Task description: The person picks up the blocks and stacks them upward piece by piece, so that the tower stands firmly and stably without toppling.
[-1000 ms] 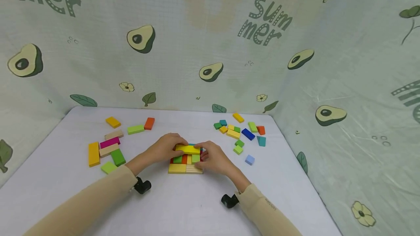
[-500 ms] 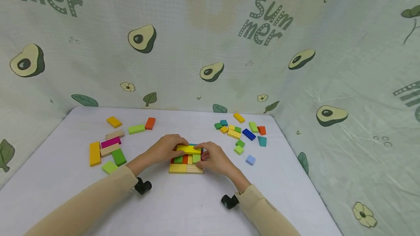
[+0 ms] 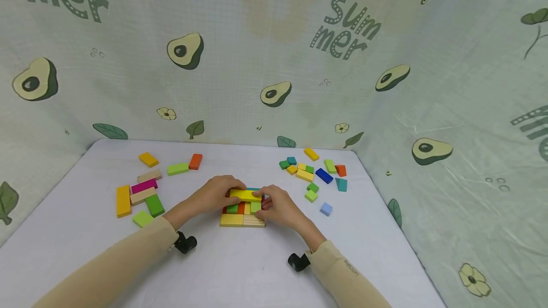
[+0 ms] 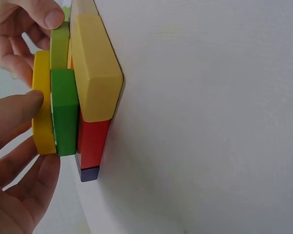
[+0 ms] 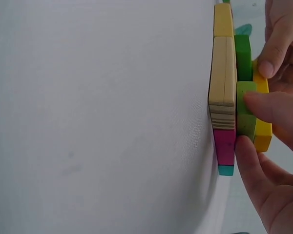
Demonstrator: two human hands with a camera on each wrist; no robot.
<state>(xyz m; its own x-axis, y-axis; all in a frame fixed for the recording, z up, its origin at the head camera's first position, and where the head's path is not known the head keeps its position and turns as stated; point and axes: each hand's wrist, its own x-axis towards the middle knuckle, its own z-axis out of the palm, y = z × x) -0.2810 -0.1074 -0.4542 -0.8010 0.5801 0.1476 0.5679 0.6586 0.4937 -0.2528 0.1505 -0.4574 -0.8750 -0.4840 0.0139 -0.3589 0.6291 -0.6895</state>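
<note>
Multicoloured wooden-block stack (image 3: pixel 231 220) has two layers laid; left hand (image 3: pixel 216 194), fingers curled, pinches its yellow wooden top bar (image 3: pixel 245 196), right hand (image 3: pixel 280 208) its lime-green rectangular block (image 5: pixel 246 123); loose wooden blocks (image 3: pixel 123 201) lie unplaced either side.

The pale block (image 5: pixel 222 68) looks like bare wood, with grain lines along its face and ridged layers at its end, while the yellow block (image 3: pixel 245 196) and light-green block (image 3: pixel 255 207) wear smooth, opaque colour with a faint satin sheen. The white tabletop covering (image 3: pixel 252 270) looks matt, the beige sleeve (image 3: pixel 115 263) soft matt cloth, the black wrist camera (image 3: pixel 186 243) smooth plastic, and the printed backdrop (image 3: pixel 231 103) thin, creased sheeting, cloth or plastic unclear.
</note>
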